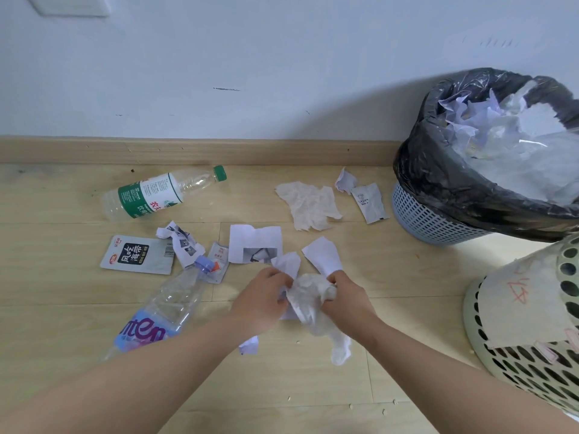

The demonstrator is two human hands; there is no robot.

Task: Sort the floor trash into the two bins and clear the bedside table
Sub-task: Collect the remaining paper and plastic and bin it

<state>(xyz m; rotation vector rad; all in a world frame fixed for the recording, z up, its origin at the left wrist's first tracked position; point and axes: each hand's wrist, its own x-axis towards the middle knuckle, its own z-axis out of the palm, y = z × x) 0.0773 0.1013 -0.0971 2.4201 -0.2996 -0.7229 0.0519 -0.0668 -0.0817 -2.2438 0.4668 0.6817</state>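
Note:
Low over the wooden floor, my left hand [261, 296] and my right hand [346, 294] both grip a crumpled white tissue wad [308, 297], along with scraps of white paper. Its tail hangs down to the floor. Around it lie a printed paper sheet [255, 247], a white paper scrap [322, 253], a flat tissue [308, 205], a grey sachet [369, 203], a green-capped bottle [159, 192], a purple-capped bottle [163, 311] and a white food packet [138, 255]. The blue bin [438, 220] with a black liner stands at the right, holding paper and tissue.
A pale green perforated bin [526, 324] with a paper label stands at the right, near me. A wooden skirting board [188, 150] and white wall close off the far side. A crumpled printed paper [181, 244] and a small paper scrap [249, 344] also lie on the floor.

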